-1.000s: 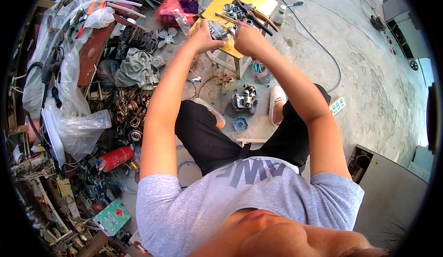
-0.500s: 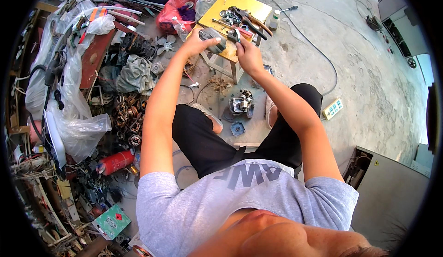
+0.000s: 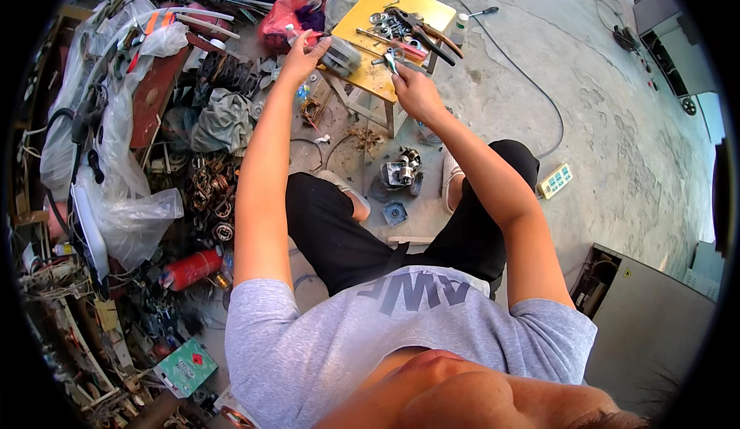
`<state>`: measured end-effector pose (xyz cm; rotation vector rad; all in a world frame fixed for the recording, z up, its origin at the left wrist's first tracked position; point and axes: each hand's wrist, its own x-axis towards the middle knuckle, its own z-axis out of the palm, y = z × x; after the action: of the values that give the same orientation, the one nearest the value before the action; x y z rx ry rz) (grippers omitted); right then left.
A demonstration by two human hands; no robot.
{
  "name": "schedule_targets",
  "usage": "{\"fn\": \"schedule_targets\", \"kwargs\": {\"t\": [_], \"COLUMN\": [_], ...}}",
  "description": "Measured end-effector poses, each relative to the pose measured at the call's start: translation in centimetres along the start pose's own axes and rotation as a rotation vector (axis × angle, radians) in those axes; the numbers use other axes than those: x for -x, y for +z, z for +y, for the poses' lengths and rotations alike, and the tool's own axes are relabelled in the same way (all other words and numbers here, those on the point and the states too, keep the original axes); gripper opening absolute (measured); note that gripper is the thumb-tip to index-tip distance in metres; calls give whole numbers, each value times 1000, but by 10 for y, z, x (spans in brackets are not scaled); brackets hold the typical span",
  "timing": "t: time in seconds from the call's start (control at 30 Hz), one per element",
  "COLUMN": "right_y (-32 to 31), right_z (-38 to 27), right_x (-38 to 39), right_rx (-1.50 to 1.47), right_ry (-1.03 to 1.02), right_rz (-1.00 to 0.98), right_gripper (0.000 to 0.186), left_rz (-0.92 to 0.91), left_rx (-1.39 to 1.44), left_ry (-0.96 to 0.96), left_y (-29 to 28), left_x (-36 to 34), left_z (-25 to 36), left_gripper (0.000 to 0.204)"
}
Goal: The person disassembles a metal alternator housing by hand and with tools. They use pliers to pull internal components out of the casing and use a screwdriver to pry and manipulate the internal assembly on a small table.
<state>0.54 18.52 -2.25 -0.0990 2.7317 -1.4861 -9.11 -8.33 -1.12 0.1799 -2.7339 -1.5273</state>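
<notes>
A grey, rounded metal motor part (image 3: 341,57), smeared by motion, is tilted over the left side of the yellow-topped stool (image 3: 428,9). My left hand (image 3: 303,60) grips it by its left end, thumb and fingers bent round. My right hand (image 3: 418,92) is closed around a shiny wrench (image 3: 391,62), whose metal head points up toward the motor part, with a small gap between them. Its exact type is hard to make out. Pliers (image 3: 432,34), a red-handled screwdriver (image 3: 397,46) and several metal rings (image 3: 383,26) lie on the stool beyond my hands.
Below the stool, a partly dismantled motor (image 3: 402,171) and a blue square part (image 3: 395,213) lie between my feet. Scrap, plastic sheeting (image 3: 116,167) and a red cylinder (image 3: 191,270) crowd the left. A power strip (image 3: 556,181) and a metal cabinet (image 3: 655,313) are on the right.
My left hand has moved left and slightly up, and the motor part has shifted left with it. Wrench and motor part are now farther apart. The right hand has barely moved.
</notes>
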Motion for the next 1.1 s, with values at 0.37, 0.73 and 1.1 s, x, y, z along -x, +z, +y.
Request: {"fn": "schedule_targets", "kwargs": {"t": [0.37, 0.73, 1.1], "right_y": [0, -13, -39], "right_z": [-16, -29, -102], "right_x": [-12, -35, -65], "right_rx": [-6, 196, 492], "right_ry": [-83, -236, 55], "right_rz": [1, -149, -688], "right_gripper": [44, 41, 32], "left_rz": [67, -158, -245], "left_rx": [-582, -680, -866], "left_ry": [114, 214, 84], "left_y": [30, 27, 27], "left_x": [40, 54, 48], "left_z": [33, 48, 64], "left_gripper": [115, 114, 111]}}
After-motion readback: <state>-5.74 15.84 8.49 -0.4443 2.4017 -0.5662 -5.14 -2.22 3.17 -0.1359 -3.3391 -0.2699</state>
